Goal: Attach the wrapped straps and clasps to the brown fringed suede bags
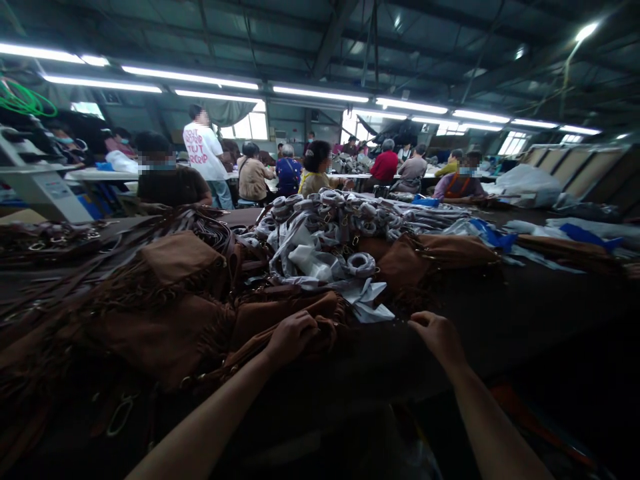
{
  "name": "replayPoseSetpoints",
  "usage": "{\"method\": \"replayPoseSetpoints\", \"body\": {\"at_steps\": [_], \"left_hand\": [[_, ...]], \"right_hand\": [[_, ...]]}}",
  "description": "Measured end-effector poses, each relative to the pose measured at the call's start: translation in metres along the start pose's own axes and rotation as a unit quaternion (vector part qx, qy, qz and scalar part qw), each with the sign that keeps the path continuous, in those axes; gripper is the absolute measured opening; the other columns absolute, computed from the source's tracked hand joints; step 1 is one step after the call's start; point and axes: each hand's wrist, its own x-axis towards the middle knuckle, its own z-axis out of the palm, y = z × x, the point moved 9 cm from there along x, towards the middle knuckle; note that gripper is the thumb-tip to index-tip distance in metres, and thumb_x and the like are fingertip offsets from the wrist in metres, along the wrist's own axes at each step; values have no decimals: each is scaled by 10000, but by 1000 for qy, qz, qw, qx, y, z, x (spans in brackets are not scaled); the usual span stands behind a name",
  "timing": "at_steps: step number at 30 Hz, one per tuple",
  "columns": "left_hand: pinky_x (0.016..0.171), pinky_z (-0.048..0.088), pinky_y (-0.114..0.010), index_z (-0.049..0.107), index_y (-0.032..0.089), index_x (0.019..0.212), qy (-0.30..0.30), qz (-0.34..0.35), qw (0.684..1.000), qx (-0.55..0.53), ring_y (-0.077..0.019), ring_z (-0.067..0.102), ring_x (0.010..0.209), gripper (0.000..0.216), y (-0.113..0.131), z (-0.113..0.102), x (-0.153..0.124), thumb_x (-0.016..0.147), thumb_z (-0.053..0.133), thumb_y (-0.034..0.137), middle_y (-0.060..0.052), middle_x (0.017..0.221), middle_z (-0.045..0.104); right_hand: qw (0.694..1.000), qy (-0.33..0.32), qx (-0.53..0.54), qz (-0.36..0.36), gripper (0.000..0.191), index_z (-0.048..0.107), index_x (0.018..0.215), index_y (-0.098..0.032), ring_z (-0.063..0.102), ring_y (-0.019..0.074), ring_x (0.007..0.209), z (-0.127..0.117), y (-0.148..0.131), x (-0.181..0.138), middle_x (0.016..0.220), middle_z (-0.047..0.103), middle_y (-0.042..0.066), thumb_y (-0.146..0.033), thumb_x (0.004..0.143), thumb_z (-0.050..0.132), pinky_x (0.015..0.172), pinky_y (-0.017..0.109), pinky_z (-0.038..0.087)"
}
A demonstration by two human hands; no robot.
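Note:
My left hand [294, 335] has its fingers curled at the edge of a brown fringed bag [250, 327] lying on the dark table. Off to the right, above the bare tabletop, my right hand [441, 339] is closed in a pinch, with thumb and fingertips together. Anything between those fingertips is too small to make out. More brown fringed bags [180, 257] are heaped on the left. Beyond my hands lies a pile of wrapped, coiled straps [361, 265] with metal clasps, and a crumpled white wrapper [370, 301] rests at its near edge.
Another brown bag [450, 250] lies right of the pile. Blue and clear plastic [493, 235] spreads farther right. Long dark straps [85, 267] cover the table's left side. Several people sit across the table and beyond, and a person in a white shirt [203, 147] stands behind.

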Motion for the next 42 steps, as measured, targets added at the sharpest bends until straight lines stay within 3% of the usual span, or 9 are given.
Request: {"method": "replayPoseSetpoints", "body": {"at_steps": [4,10,19,24,30,38,40,42], "left_hand": [[742,423,-255,591,165,775,10,-1,1000,2,-150,559,807,134,1,-2,-1,862,511,226,-36,837,598],[735,417,-247,594,165,778,18,5,1000,-9,-143,558,787,115,-1,-2,-2,857,530,219,-28,821,597],[726,409,-238,595,167,775,28,12,999,-13,-144,564,790,92,-3,-3,-4,844,555,213,-25,830,601],[729,412,-240,595,167,777,34,12,999,-10,-145,565,795,97,-3,-3,-4,847,553,220,-26,836,602],[720,417,-239,597,169,779,31,12,999,-1,-143,568,787,118,-4,-2,-4,857,538,235,-28,841,606],[719,423,-236,600,171,780,34,18,999,9,-140,571,790,99,1,-3,-5,848,545,218,-27,852,612],[721,426,-237,603,172,779,34,13,999,10,-142,575,792,99,1,-3,-5,846,546,218,-27,849,613],[724,429,-240,608,174,780,35,9,999,10,-146,578,800,98,1,-4,-4,844,548,218,-29,850,615]], "right_hand": [[995,20,-98,-20,220,709,877,-223,672,208,803,5,-11,-3,853,726,51,-343,787,547,658,272,430],[987,38,-153,-44,244,709,923,-240,672,192,771,5,-12,1,874,727,46,-296,812,498,633,258,419],[972,154,-169,-51,260,690,929,-199,647,189,797,-38,-17,-7,916,706,59,-249,779,484,667,261,427],[976,81,-198,-39,294,677,983,-219,650,200,753,-41,-12,-29,852,708,55,-270,785,466,622,275,410],[972,118,-199,-29,305,673,967,-215,637,203,793,-55,1,-58,929,686,64,-309,786,446,650,287,428],[985,64,-156,26,298,692,906,-226,643,207,655,-61,35,-79,808,701,61,-367,759,474,563,298,434],[984,113,-140,-6,309,689,896,-209,636,214,662,-77,24,-90,821,696,74,-382,752,478,565,308,439],[971,204,-119,-49,326,680,923,-194,627,219,704,-98,3,-105,858,685,85,-391,762,476,603,319,451]]}}
